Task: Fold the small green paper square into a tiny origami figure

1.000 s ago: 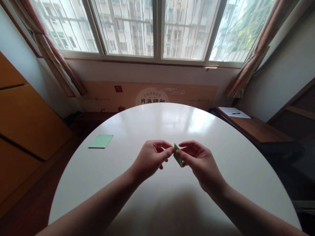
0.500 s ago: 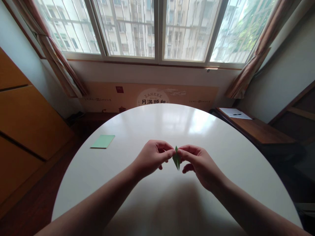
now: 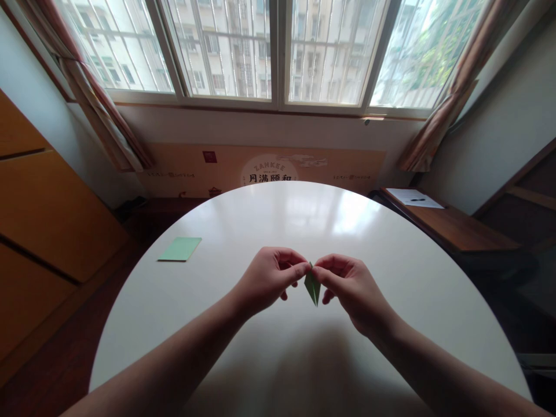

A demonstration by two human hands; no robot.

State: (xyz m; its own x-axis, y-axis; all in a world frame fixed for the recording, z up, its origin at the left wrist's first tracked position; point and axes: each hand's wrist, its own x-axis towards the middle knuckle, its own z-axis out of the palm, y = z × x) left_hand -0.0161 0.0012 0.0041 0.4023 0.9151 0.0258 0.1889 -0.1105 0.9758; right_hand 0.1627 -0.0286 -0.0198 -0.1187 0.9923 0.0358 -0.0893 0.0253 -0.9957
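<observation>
A small piece of folded green paper (image 3: pixel 311 286) hangs between my two hands, above the white round table (image 3: pixel 278 223). Its lower part narrows to points with a slit between them. My left hand (image 3: pixel 274 277) pinches its upper left side between thumb and forefinger. From the other side, my right hand (image 3: pixel 347 284) pinches the top close to the left fingertips. The fingers cover most of the upper end. To the left on the table lies a stack of light green square paper (image 3: pixel 179 249), apart from both hands.
A brown side table (image 3: pixel 464 226) at the right holds a white sheet (image 3: pixel 414 198) with a dark pen on it. Beyond the round table are a printed beige panel (image 3: pixel 182 162) and barred windows. An orange-brown cabinet (image 3: pixel 43 220) stands at the left.
The green paper's lower tip has swung slightly down and right, and its top is now more covered by the fingers. My right fingers have closed in a little.
</observation>
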